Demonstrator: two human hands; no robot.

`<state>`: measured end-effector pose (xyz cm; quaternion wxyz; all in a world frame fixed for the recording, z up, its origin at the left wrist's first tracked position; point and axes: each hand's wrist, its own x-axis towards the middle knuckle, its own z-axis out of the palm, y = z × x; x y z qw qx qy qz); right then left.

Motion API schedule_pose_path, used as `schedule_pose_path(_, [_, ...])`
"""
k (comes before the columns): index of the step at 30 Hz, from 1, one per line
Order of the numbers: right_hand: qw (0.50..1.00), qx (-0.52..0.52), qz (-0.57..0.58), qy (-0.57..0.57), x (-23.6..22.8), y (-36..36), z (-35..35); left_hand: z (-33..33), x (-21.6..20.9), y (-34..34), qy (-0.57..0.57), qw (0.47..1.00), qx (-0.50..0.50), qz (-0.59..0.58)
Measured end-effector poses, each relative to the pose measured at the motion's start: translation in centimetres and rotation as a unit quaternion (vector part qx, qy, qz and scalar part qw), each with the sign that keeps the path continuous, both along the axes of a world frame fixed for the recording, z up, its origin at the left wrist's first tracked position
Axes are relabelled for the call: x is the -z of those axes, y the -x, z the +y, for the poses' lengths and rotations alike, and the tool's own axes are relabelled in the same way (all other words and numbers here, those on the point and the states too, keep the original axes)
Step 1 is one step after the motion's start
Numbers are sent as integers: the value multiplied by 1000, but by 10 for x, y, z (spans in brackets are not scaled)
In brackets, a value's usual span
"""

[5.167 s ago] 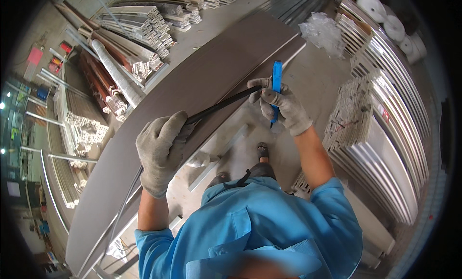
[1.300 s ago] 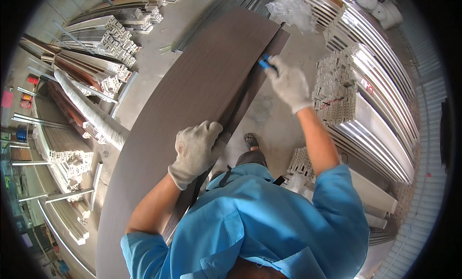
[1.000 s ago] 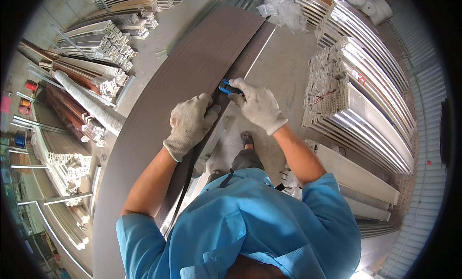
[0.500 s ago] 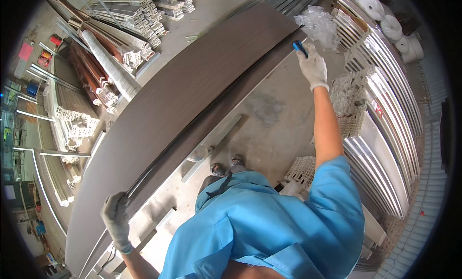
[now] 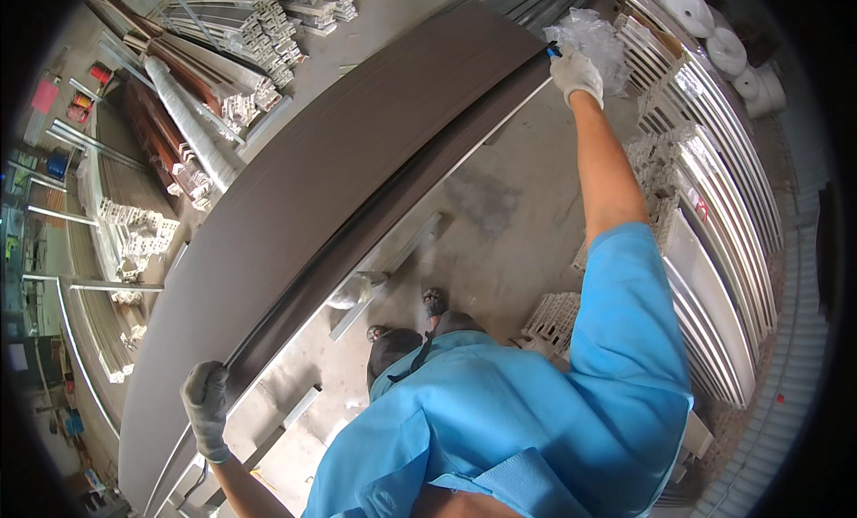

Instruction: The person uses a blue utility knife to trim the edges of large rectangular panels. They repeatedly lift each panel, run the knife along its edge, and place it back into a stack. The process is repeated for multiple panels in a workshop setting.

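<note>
Two long dark brown panels or profiles lie side by side, a wide panel [image 5: 357, 152] and a narrower one [image 5: 428, 192] along its near edge, with a dark gap between them. Thin and dark, a strip [image 5: 259, 332] runs along this gap down to the lower left. My left hand [image 5: 207, 406], in a grey work glove, is closed at the strip's near end; the fingers partly hide what they pinch. At the far end, my gloved right hand [image 5: 577, 74] is closed around a small blue-handled tool [image 5: 553, 51], against the panels' tip. Its working end is mostly hidden.
Bundles of white profiles [image 5: 705, 277] are stacked along the right. Crumpled clear plastic [image 5: 589, 40] lies beyond my right hand, near white wrap rolls [image 5: 686, 13]. More profile stacks [image 5: 241, 27] stand at the left. A metal bar [image 5: 393, 272] is on the floor by my feet.
My right hand has moved up and farther away with the blue tool, to the panels' tip. My left hand has shifted slightly down and left. My feet have moved apart.
</note>
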<state>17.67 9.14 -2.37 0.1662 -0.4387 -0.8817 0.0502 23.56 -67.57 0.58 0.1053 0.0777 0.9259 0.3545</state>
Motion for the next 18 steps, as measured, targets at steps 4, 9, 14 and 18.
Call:
schedule_pose_path(4, [1000, -28, 8, 6, 0, -4, -16, 1, -15, 8, 11, 997, 82, 1])
schedule_pose_path(9, [999, -36, 22, 22, 5, -20, -94, 1, -21, 22, 18, 975, 212, 59])
schedule_pose_path(14, [995, -78, 56, 11, 9, -49, -233, -6, -8, 38, 10, 921, 354, 161])
schedule_pose_path(18, [989, -133, 50, 31, -2, -80, -370, -9, 10, 45, -2, 889, 401, 218])
